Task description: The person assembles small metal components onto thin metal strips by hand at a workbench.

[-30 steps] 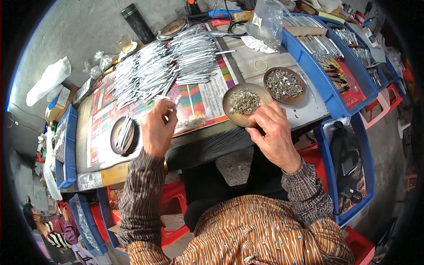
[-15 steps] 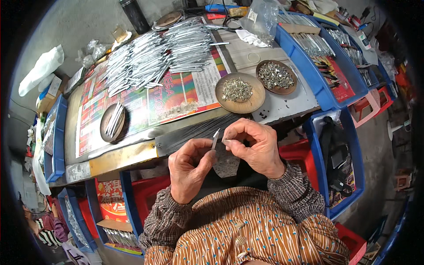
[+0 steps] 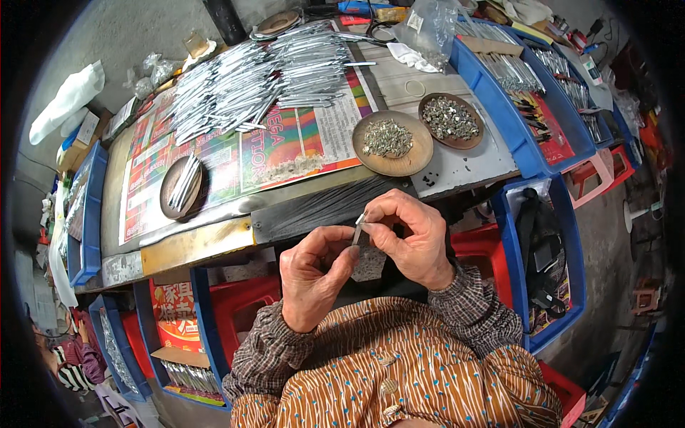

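Note:
A thin silver rod (image 3: 357, 232) stands nearly upright, pinched between the thumb and fingers of my left hand (image 3: 314, 271). My right hand (image 3: 414, 239) is closed at the rod's upper tip, thumb and forefinger pressed together. Whatever small piece lies between those fingertips is too hidden to name. Beyond my hands is a round wooden plate (image 3: 419, 151) heaped with small metal pieces (image 3: 387, 138). A darker wooden bowl (image 3: 477, 140) beside it holds more small metal bits (image 3: 449, 118). On the left, several silver rods (image 3: 187, 182) rest in another wooden bowl (image 3: 165, 196).
A large pile of silver rods (image 3: 242, 82) covers the back of the table, on a colourful printed sheet (image 3: 285, 146). Blue bins (image 3: 492, 93) of rods line the right side. Lower right, a blue bin (image 3: 524, 285) holds dark items. The table's front edge (image 3: 200, 242) runs before me.
My right fingertips have moved in from beside the rod and now meet its upper tip. My left hand keeps its pinch on the rod. The whole view has shifted slightly.

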{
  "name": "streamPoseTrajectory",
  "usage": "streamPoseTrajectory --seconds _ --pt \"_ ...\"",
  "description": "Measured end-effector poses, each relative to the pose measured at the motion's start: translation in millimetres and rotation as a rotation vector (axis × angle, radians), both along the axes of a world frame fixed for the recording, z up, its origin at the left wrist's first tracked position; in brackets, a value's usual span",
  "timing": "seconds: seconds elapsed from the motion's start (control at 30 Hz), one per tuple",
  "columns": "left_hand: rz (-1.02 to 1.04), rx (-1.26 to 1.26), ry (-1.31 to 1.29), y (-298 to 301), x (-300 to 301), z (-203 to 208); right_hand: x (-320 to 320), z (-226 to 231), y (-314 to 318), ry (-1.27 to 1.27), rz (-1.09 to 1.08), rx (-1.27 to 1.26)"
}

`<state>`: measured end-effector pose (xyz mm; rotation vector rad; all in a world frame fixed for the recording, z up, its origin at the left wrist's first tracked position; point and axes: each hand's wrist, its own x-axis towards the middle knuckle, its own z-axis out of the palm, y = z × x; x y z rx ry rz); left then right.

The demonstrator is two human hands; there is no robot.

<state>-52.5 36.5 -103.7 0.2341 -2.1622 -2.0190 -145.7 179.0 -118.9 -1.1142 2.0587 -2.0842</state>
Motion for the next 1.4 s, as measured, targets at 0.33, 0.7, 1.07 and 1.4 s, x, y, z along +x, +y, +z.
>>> streamPoseTrajectory --seconds 0.33,0.7,1.07,1.4 --pt "0.075 -0.092 0.047 5 0 -2 1 -6 -6 0.455 -0.177 0.032" --pt "0.039 -0.286 0.122 1 1 -8 2 -5 -1 -0.526 0.148 -0.139" --pt "0.188 -0.653 0.485 12 -20 -4 -3 0 9 -0.473 0.194 -0.049" --pt "0.205 -0.805 0.489 4 -29 -8 -50 18 51 0.166 -0.332 0.341"
